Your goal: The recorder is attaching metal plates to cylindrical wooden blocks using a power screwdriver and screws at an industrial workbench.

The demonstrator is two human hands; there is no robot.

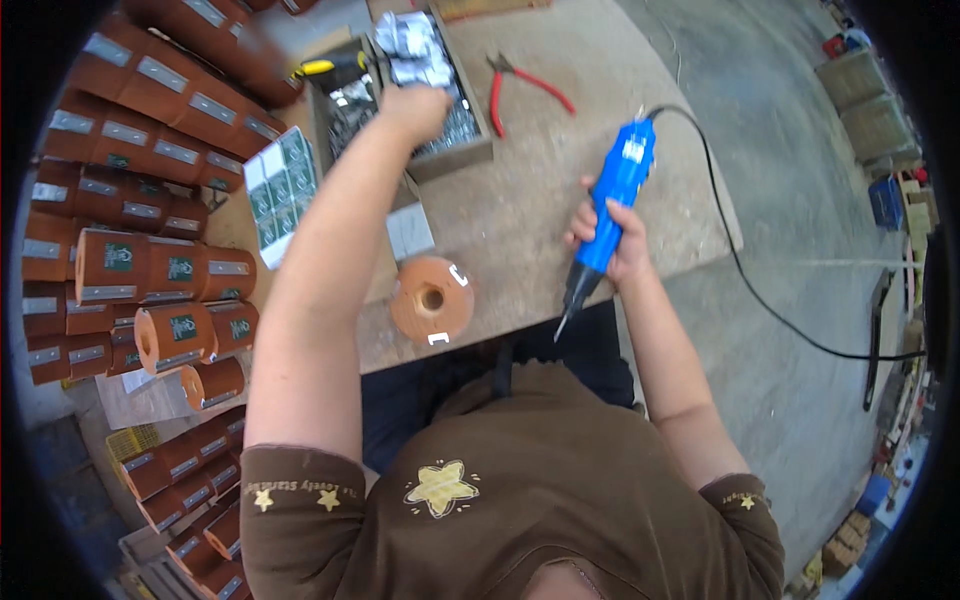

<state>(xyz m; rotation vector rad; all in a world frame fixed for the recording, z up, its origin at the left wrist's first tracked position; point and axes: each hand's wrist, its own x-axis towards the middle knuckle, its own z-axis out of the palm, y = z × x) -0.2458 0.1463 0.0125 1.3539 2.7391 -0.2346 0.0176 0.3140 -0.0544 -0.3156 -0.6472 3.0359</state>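
Note:
My left hand [415,112] reaches into a divided box [457,156] holding small shiny metal parts [459,125] and silvery plastic bags [408,38]. Its fingertips are hidden among the contents, so its grip does not show. In my right hand [622,245] is a blue electric screwdriver [622,180], its bit pointing down toward the table's front edge. Between my arms, an orange-brown cylinder [408,302] stands on end with a round hole in its top and two bright metal pieces at its rim.
Red-handled pliers [497,103] lie right of the box. A yellow-and-black handled tool [320,68] rests across the box's left side. Green-and-white label sheets [280,195] lie beside my left forearm. Stacked orange-brown cylinders [130,265] fill the left. A black cord [715,190] trails off right.

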